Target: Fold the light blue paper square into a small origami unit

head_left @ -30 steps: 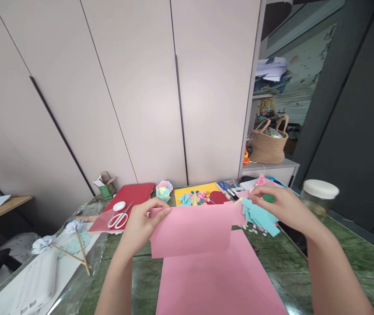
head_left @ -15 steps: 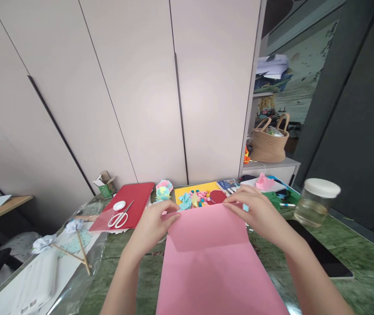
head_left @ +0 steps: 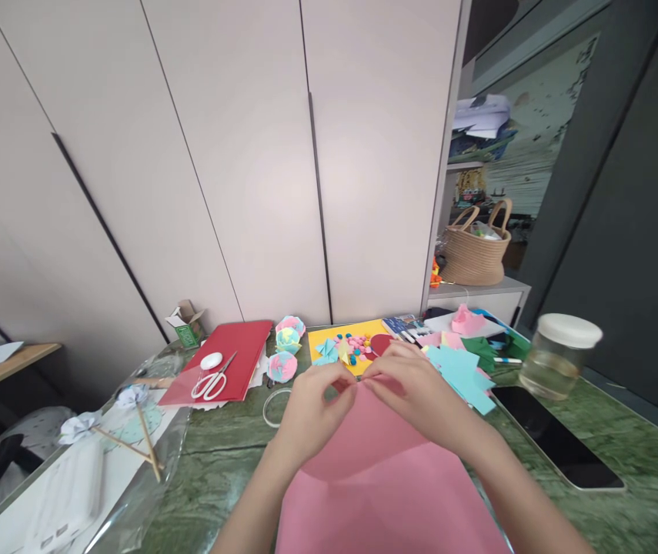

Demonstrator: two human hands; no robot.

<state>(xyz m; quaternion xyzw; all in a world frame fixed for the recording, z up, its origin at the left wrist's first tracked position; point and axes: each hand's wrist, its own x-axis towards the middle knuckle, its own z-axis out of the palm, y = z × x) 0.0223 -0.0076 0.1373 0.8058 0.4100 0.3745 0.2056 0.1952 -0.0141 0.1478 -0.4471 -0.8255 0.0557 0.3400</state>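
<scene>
A large sheet of pink paper (head_left: 386, 500) lies on the table in front of me, its far end lifted and bent over toward me. My left hand (head_left: 320, 408) pinches the raised edge near its middle. Right beside it, my right hand (head_left: 403, 388) pinches the same edge, the fingertips of both hands nearly touching. The exact spot between the fingertips is partly hidden. Just left of my left hand lies a roll of tape (head_left: 274, 408). Light-blue paper pieces (head_left: 461, 373) lie beyond my right forearm.
White scissors (head_left: 210, 385) rest on a red folder (head_left: 236, 346) at the left. Colourful paper balls (head_left: 283, 367) stand near a yellow sheet (head_left: 320, 338) with small beads. At the right are a black phone (head_left: 556, 438) and a lidded jar (head_left: 556, 362) of liquid.
Both hands have moved inward along the paper's raised edge, from apart to almost touching. The lifted end now curves further toward me, and the tape roll and blue paper have come into clear view.
</scene>
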